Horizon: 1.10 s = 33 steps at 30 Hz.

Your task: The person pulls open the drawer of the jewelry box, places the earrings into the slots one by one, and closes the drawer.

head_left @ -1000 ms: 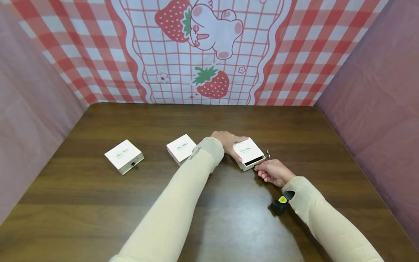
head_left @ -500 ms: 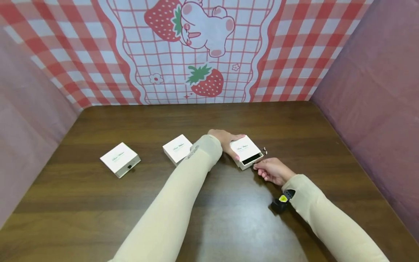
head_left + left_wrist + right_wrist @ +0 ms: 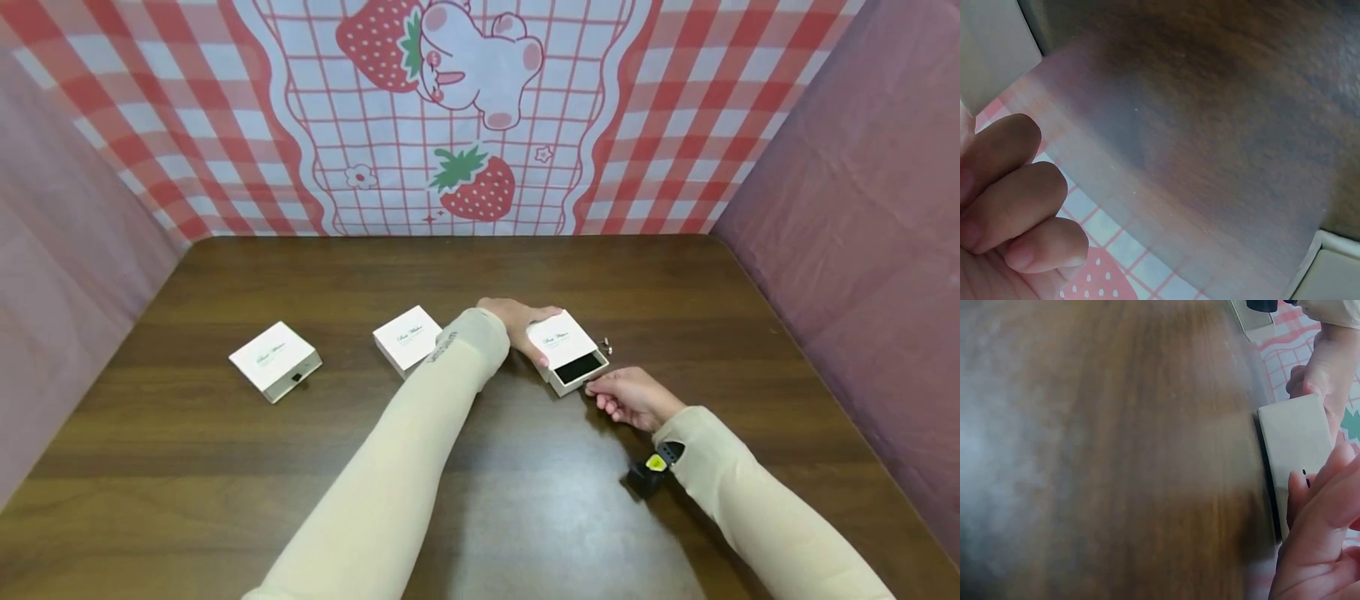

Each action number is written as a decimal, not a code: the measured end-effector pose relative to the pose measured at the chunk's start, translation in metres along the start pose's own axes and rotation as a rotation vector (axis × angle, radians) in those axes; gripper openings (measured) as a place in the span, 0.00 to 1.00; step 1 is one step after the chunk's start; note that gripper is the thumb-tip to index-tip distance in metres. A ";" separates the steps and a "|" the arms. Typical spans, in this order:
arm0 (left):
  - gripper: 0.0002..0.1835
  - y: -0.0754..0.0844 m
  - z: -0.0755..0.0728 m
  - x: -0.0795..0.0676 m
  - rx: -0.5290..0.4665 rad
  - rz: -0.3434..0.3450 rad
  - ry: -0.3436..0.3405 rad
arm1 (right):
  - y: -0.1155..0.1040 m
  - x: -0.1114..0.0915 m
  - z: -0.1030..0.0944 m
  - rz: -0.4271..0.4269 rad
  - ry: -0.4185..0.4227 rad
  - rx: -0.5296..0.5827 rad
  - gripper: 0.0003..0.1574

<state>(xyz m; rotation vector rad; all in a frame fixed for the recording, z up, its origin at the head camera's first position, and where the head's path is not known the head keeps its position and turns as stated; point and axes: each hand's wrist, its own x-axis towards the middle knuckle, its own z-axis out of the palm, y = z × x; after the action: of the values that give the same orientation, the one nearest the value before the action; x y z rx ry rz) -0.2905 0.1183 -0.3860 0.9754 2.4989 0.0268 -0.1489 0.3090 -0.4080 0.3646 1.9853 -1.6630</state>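
Observation:
A white drawer-style gift box (image 3: 557, 337) with small print on its lid lies right of centre on the table. My left hand (image 3: 517, 321) grips its sleeve from the left, thumb and fingers on opposite sides; the left wrist view shows the curled fingers (image 3: 1019, 194) beside a box corner. At the front, the drawer (image 3: 570, 385) is partly out and its dark inside shows. My right hand (image 3: 633, 396) pinches the small black pull tab (image 3: 1308, 478) on the drawer front. Just right of the box lie small shiny pieces (image 3: 606, 346), too small to make out.
Two more white boxes of the same kind lie on the brown wooden table (image 3: 525, 500): one in the middle (image 3: 405, 337), partly behind my left sleeve, and one at the left (image 3: 270, 357) with a black tab. A red-and-white strawberry cloth (image 3: 480, 125) hangs behind.
The drawer has slid further out of the sleeve toward me, showing more of its dark inside. My right hand has moved slightly with it; the left hand keeps its grip.

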 end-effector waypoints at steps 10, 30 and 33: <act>0.54 0.004 -0.003 -0.008 -0.006 0.008 0.000 | 0.004 -0.010 -0.002 -0.004 -0.010 -0.037 0.15; 0.53 0.010 -0.011 -0.028 -0.039 0.023 -0.005 | 0.013 -0.020 -0.005 -0.010 -0.040 -0.047 0.14; 0.53 0.010 -0.012 -0.029 -0.038 0.021 -0.008 | 0.013 -0.022 -0.005 -0.010 -0.040 -0.045 0.14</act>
<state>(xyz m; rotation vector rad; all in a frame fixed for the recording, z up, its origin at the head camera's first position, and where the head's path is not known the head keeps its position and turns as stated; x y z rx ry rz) -0.2702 0.1091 -0.3618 0.9842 2.4715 0.0768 -0.1249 0.3194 -0.4060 0.3031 1.9954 -1.6163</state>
